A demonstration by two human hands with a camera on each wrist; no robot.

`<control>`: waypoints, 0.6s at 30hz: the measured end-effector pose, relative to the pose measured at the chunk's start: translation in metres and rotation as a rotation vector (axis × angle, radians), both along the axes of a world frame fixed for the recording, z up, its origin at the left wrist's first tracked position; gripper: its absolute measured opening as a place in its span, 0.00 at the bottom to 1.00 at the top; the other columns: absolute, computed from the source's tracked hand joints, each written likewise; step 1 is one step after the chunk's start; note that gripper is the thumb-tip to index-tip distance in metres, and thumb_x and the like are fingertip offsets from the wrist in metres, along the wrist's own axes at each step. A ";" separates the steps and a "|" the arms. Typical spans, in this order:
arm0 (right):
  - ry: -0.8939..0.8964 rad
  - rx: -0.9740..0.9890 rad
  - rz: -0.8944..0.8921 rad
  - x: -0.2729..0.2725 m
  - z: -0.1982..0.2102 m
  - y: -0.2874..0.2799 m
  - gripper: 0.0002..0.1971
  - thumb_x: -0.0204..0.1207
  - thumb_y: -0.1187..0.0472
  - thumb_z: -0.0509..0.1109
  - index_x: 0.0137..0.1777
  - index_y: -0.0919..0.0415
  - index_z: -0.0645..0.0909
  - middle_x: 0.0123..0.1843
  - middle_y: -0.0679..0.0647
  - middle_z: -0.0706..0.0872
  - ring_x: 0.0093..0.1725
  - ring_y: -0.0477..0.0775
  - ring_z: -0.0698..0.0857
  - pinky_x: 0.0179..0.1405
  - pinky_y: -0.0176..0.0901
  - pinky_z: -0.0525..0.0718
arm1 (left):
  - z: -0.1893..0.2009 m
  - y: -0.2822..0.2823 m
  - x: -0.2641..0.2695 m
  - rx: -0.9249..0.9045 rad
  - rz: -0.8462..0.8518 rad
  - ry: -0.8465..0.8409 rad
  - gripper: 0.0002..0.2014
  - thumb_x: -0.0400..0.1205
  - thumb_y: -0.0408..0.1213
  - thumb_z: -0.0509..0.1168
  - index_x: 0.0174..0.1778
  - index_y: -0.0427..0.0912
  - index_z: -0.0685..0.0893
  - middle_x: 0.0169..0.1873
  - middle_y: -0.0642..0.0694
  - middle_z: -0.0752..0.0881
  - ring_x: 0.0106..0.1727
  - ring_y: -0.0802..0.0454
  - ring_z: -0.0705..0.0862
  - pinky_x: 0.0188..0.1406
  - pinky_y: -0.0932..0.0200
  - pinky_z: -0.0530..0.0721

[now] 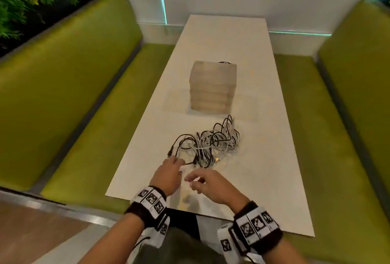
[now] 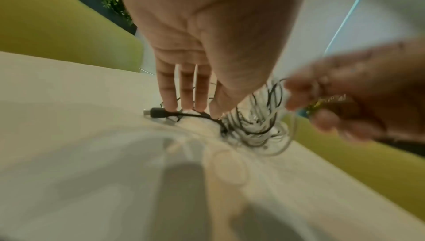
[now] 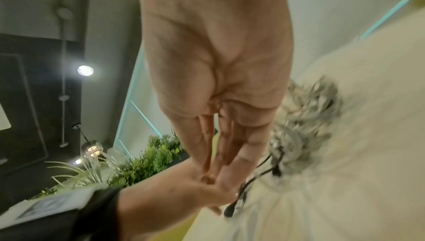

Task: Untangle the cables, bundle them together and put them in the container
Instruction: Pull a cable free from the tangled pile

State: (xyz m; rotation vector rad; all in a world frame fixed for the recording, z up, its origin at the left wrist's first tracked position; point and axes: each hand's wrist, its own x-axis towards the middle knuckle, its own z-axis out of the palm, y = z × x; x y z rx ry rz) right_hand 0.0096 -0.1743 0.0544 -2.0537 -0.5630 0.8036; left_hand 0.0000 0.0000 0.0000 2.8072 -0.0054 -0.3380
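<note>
A tangle of black and white cables lies on the white table, just in front of a translucent box-shaped container. My left hand reaches to the tangle's near left end. In the left wrist view its straight fingertips touch a black cable beside its plug. My right hand hovers just right of the left one, blurred, fingers loosely bent, with nothing seen in it. The right wrist view shows its fingers close over the left hand.
Green padded benches run along the left and right of the narrow table. A white wall closes the far end. A small dark object peeks from behind the container. Plants stand beyond the left bench.
</note>
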 end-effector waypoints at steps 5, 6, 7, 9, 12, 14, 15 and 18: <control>-0.204 -0.226 -0.039 0.030 -0.030 0.046 0.19 0.82 0.64 0.61 0.72 0.59 0.75 0.71 0.59 0.77 0.67 0.58 0.79 0.67 0.46 0.74 | -0.009 0.012 0.019 0.254 0.013 -0.030 0.19 0.83 0.32 0.58 0.71 0.45 0.71 0.65 0.42 0.76 0.63 0.41 0.76 0.58 0.49 0.73; -0.229 -0.274 -0.050 0.030 -0.037 0.049 0.18 0.83 0.62 0.60 0.73 0.58 0.74 0.71 0.58 0.77 0.68 0.59 0.78 0.68 0.50 0.76 | -0.010 0.014 0.019 0.231 0.016 -0.037 0.17 0.83 0.33 0.58 0.68 0.45 0.73 0.63 0.43 0.78 0.62 0.42 0.78 0.58 0.49 0.72; -0.254 -0.319 -0.064 0.032 -0.044 0.051 0.17 0.84 0.59 0.59 0.72 0.57 0.74 0.70 0.58 0.77 0.66 0.60 0.79 0.65 0.52 0.77 | -0.011 0.017 0.019 0.184 0.022 -0.040 0.14 0.83 0.34 0.59 0.66 0.45 0.75 0.61 0.43 0.79 0.60 0.41 0.79 0.57 0.49 0.73; -0.304 -0.339 -0.099 0.035 -0.052 0.051 0.15 0.82 0.56 0.62 0.66 0.57 0.79 0.65 0.56 0.79 0.61 0.60 0.82 0.58 0.52 0.80 | -0.009 0.021 0.015 -0.069 0.081 -0.082 0.11 0.83 0.34 0.61 0.60 0.43 0.80 0.55 0.42 0.82 0.55 0.41 0.82 0.56 0.49 0.76; -0.251 -0.243 -0.168 0.043 -0.053 0.047 0.10 0.79 0.54 0.66 0.51 0.57 0.85 0.50 0.52 0.83 0.50 0.56 0.83 0.45 0.46 0.77 | 0.001 0.026 0.006 -0.625 0.279 -0.169 0.10 0.79 0.28 0.67 0.54 0.44 0.82 0.44 0.46 0.84 0.44 0.47 0.84 0.50 0.57 0.83; -0.159 -0.124 -0.225 0.045 -0.052 0.045 0.07 0.79 0.55 0.67 0.45 0.53 0.87 0.42 0.50 0.84 0.39 0.52 0.82 0.42 0.47 0.79 | 0.003 0.027 0.001 -0.877 0.408 -0.183 0.12 0.78 0.28 0.69 0.54 0.45 0.81 0.43 0.45 0.85 0.41 0.47 0.85 0.46 0.53 0.86; -0.117 -0.070 -0.255 0.045 -0.052 0.043 0.07 0.79 0.56 0.67 0.43 0.51 0.86 0.37 0.49 0.84 0.33 0.50 0.81 0.41 0.48 0.80 | 0.003 0.026 0.000 -0.961 0.454 -0.165 0.12 0.78 0.29 0.70 0.55 0.44 0.81 0.44 0.42 0.86 0.41 0.47 0.85 0.44 0.52 0.87; -0.093 0.017 -0.302 0.044 -0.048 0.041 0.07 0.78 0.56 0.69 0.40 0.52 0.86 0.28 0.46 0.81 0.28 0.50 0.79 0.36 0.47 0.80 | 0.006 0.015 0.001 -1.155 0.552 -0.109 0.15 0.79 0.28 0.69 0.61 0.38 0.78 0.48 0.37 0.85 0.43 0.49 0.84 0.39 0.58 0.86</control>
